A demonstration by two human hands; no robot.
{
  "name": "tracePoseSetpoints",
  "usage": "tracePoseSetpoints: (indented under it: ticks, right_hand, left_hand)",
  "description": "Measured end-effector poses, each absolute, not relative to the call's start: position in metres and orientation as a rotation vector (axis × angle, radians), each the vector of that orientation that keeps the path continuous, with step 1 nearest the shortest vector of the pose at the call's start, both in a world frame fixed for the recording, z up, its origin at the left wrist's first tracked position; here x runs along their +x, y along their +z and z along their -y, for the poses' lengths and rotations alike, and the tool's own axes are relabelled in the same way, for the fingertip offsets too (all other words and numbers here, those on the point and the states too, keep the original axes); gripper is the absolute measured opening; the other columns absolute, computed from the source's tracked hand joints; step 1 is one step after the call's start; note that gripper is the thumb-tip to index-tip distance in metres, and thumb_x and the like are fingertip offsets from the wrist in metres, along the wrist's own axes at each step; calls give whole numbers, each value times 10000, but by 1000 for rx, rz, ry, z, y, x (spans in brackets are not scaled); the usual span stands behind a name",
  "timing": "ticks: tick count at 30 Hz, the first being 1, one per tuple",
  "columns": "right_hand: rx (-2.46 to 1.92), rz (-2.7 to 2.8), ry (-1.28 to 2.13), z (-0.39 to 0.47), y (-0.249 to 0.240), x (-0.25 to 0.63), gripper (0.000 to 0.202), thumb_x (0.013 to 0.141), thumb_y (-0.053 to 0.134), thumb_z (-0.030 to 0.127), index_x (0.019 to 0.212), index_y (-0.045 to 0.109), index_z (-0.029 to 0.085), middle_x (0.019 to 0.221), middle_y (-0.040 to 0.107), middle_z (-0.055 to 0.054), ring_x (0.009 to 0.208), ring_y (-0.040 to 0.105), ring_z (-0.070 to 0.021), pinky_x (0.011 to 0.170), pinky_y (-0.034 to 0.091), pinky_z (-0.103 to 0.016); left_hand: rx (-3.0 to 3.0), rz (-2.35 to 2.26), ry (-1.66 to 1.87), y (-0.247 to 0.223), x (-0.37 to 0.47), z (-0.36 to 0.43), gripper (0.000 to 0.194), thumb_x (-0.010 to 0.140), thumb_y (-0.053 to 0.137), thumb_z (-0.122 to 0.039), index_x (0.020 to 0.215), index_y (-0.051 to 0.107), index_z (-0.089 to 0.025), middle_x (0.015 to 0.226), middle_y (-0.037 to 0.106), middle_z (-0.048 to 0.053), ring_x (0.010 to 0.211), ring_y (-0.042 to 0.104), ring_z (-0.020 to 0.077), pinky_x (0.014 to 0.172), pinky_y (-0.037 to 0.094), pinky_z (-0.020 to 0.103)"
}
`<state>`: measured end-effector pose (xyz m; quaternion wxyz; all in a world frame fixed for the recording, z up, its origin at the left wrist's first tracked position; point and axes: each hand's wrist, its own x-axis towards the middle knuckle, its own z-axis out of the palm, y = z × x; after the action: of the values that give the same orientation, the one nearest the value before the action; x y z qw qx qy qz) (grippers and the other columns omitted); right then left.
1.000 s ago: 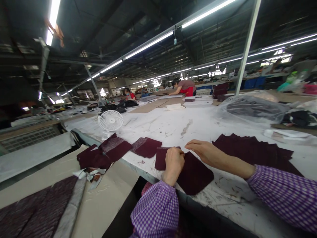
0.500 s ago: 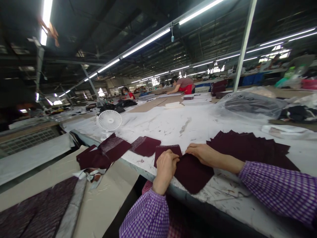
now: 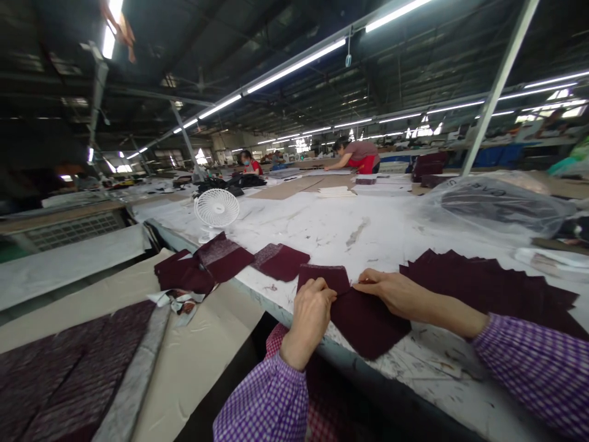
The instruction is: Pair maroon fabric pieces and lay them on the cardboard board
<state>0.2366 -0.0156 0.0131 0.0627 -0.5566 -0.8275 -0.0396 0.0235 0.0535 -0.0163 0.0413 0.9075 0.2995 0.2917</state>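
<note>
A dark maroon fabric piece point(image 3: 372, 324) lies at the table's front edge, its upper edge pinched between my two hands. My left hand point(image 3: 310, 313) holds its upper left corner with closed fingers. At the upper edge, my right hand point(image 3: 391, 293) grips it between thumb and fingers. Another maroon piece point(image 3: 326, 274) with a speckled strip lies just behind my left hand, partly under the held piece. Farther left rests a further maroon piece point(image 3: 281, 262). A fanned stack of maroon pieces point(image 3: 483, 288) lies right of my right hand.
A small white fan point(image 3: 217, 209) stands on the white table point(image 3: 317, 224). More maroon pieces point(image 3: 225, 258) overlap the left edge. Clear plastic bags point(image 3: 497, 202) lie at the right. A person in a red apron point(image 3: 361, 158) leans over the table farther back.
The view has shifted, so the scene sits farther left and higher or lower in places. Both hands stay on the same piece, with little change in their grip.
</note>
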Motion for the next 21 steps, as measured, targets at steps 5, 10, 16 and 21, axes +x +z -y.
tracePoseSetpoints:
  ticks: [5,10,16,21]
  right_hand:
    - [-1757,2669,-263,14,26,225,680,759,380,-25,1335,488,319,1000,568,-93,786,599,-162,695,450,-265]
    - [-1810,2814,-427,12,40,210,688,763,423,-3,1344,463,364,935,578,-87,676,590,-152,588,390,-248]
    - [-1690,2862,-469,13,40,207,737,761,410,-4,1376,394,404,965,583,-93,630,565,-147,548,327,-255]
    - [-1683,2857,-444,13,37,208,712,769,417,9,1371,410,389,956,586,-101,637,565,-155,538,307,-256]
  left_hand:
    - [2908,-900,857,-15,22,-52,242,919,462,-229,829,685,-210,809,591,27,773,501,179,685,398,309]
    - [2825,-826,912,-17,14,-55,186,897,499,-182,831,673,-184,804,593,31,771,512,169,722,420,297]
    - [2550,-699,984,-18,0,-61,168,882,496,-132,838,655,-168,820,609,39,799,545,165,730,440,278]
    - [2186,-776,1024,-13,-6,-63,105,824,559,-136,890,633,-171,813,617,16,767,572,140,715,446,258]
